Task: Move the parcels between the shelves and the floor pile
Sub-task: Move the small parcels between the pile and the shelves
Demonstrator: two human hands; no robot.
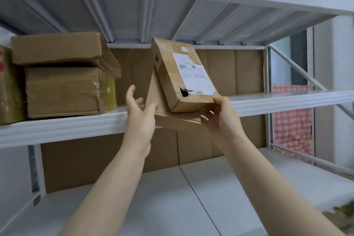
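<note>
White metal racking, brown cardboard backing behind it. We see the middle shelf at chest height, lower shelf below. Two stacked boxes sit at the shelf's left end, well apart from the hands.

The stack in hand is two parcels: a labelled box with a torn hole near its front corner, lying on a flat box. Both are tilted steeply, far end up, near end at the shelf's front lip. We cannot tell whether the far end rests on the shelf.

The right hand pinches the near right corner, thumb on the labelled box, fingers under the flat box. We judge this clamp keeps the top box from sliding off the tilt. The left hand is spread, thumb up, palm against the flat box's left edge, bracing rather than gripping.

So the stack sits between the two hands, over the shelf edge. We cannot tell from this moment whether it is going on or coming off. Risk: the top box slipping down.
</note>
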